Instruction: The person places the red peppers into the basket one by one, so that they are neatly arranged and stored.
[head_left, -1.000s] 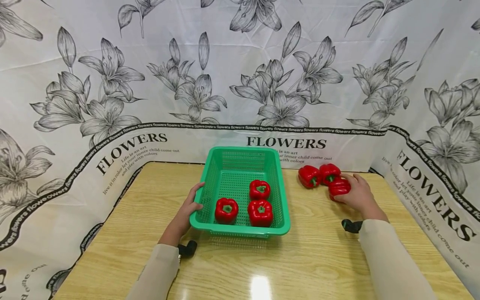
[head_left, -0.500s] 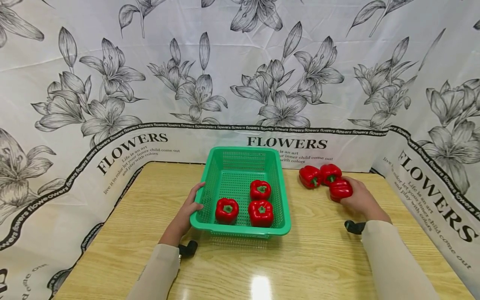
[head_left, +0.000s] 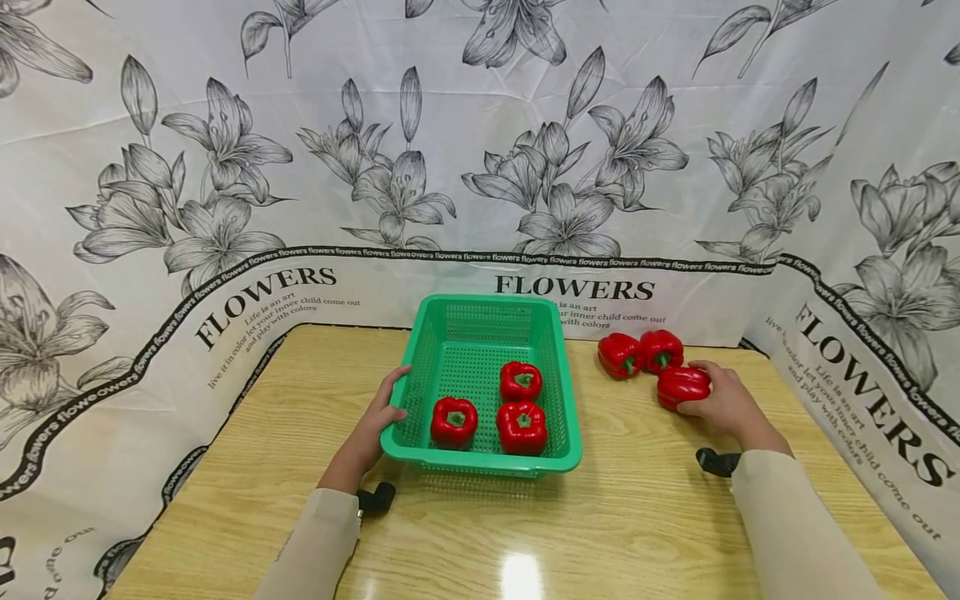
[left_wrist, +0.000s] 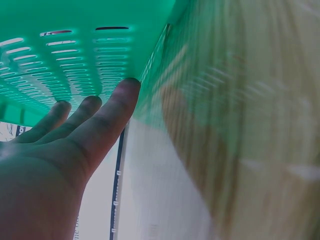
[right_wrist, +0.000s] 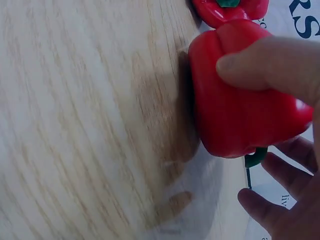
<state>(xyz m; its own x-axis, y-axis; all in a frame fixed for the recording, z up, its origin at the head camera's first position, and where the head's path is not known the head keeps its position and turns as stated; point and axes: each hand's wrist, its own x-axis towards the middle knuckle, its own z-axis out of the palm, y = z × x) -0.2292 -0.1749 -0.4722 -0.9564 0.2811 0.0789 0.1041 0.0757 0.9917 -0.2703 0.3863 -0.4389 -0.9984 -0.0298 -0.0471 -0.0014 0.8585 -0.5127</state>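
Note:
My left hand [head_left: 371, 425] holds the left rim of a green plastic basket [head_left: 480, 460], thumb over the edge. In the left wrist view several straight fingers [left_wrist: 107, 117] lie against the slotted outer wall. Inside the basket stand three red bell peppers, one at front left [head_left: 453, 422], one at front right [head_left: 522, 428] and one behind it [head_left: 520, 381]. My right hand [head_left: 723, 404] grips a red bell pepper [head_left: 681, 387] on the table's right side. The right wrist view shows the thumb pressed on its side, other fingers past its green stem [right_wrist: 256, 157].
Two more red bell peppers, a left one [head_left: 619, 355] and a right one [head_left: 662, 350], lie behind the held one near the table's back edge. Flower-printed cloth [head_left: 420, 200] encloses the wooden table [head_left: 600, 533] at the back and sides.
My right hand has shifted slightly right and towards me, and the bell pepper in it has turned and moved a little nearer. The left hand and basket stay in place.

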